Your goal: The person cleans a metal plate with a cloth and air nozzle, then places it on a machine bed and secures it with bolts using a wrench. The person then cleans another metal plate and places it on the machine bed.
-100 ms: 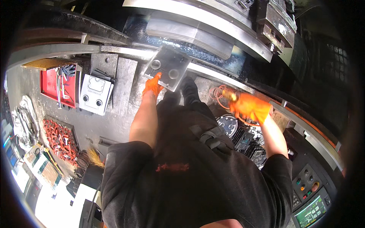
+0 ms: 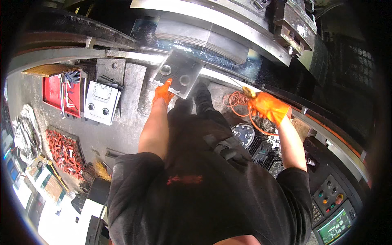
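Beside the pale metal rail (image 2: 214,76) of the machine, the orange-gloved left hand (image 2: 163,93) grasps the near edge of a flat grey metal plate (image 2: 174,68) with two large round holes, thumb on its upper face. The plate's far end overlaps the rail in view; whether it rests there cannot be told. Well apart, the fingers of the orange-gloved right hand (image 2: 267,107) are clenched around a yellow air gun (image 2: 248,92), its thin nozzle slanting toward the plate, a coiled orange hose (image 2: 235,98) hanging just beside. Whether the trigger is pressed does not show. To the left, a white-faced plate with two dark holes (image 2: 99,107) lies on a small pile near a red open-topped toolbox (image 2: 48,93). Work on the grey plate seems midway: it is in hand, not yet set down, and how dry or clean its surface is cannot be told.
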Available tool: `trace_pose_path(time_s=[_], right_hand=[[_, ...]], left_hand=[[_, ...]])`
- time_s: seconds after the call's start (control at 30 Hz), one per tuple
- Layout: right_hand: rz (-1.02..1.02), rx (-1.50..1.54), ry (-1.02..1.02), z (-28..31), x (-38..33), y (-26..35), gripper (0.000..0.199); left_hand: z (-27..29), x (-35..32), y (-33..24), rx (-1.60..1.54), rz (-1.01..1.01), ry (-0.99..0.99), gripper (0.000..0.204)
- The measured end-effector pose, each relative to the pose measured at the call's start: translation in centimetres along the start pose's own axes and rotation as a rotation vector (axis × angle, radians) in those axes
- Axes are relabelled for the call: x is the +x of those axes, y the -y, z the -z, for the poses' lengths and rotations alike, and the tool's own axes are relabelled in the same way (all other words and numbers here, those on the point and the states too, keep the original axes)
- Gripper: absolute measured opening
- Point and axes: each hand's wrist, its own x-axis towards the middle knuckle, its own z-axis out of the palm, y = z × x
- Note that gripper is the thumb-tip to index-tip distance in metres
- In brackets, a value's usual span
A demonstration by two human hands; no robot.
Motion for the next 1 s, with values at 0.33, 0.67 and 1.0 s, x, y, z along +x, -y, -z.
trace_pose_path(time_s=[0.33, 0.67, 1.0], right_hand=[[0.025, -0.021, 0.048, -1.4, 3.6, -0.3, 0.02], [0.077, -0.117, 0.143, -2.1, 4.9, 0.6, 0.027], [0.151, -0.105, 0.539, -3.2, 2.0, -0.1, 0.026]], left_hand=[[-0.7, -0.2, 1.2, -0.203, -0.068, -0.029, 0.03], [0.2, 0.9, 1.7, -0.139, -0.056, -0.022, 0.035], [-1.0, 0.1, 0.8, -0.184, 0.018, -0.133, 0.023]])
